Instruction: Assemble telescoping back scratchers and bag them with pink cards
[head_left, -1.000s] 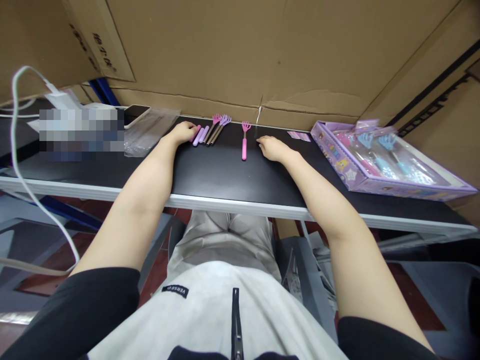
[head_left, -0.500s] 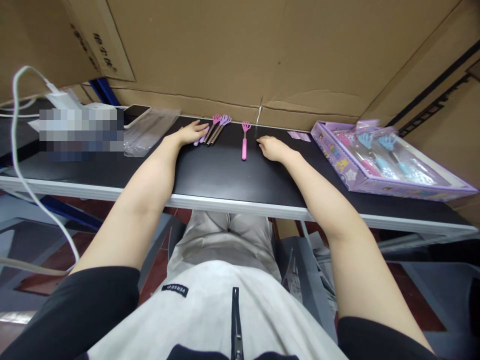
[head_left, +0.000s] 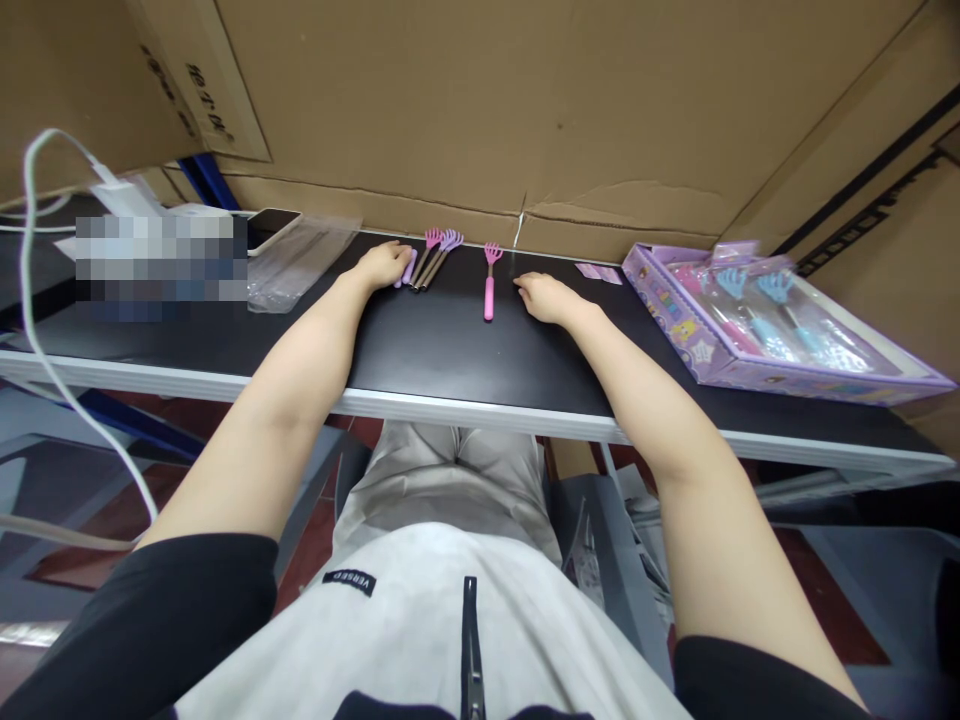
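Note:
My left hand (head_left: 386,264) rests on the black tabletop with its fingers drawn in against purple handles (head_left: 407,268); the fingers partly cover them. Just right of these lie a pink claw head on a metal rod (head_left: 433,240) and a purple claw head on a metal rod (head_left: 451,241), side by side and slanted. A pink back scratcher (head_left: 489,285) with its handle on lies alone between my hands, claw pointing away from me. My right hand (head_left: 545,298) lies on the table right of it, fingers curled, with nothing visible in them.
A purple display box (head_left: 701,350) at the right holds wrapped pink and blue back scratchers. Small pink cards (head_left: 598,272) lie beside it. On the left are clear plastic bags (head_left: 300,265), a phone (head_left: 274,230) and a white cable (head_left: 34,260). Cardboard (head_left: 465,110) walls the back.
My left hand has drawn back slightly to the left and its outstretched fingers have curled in, uncovering more of the purple handles. My right hand and the pink back scratcher have stayed put.

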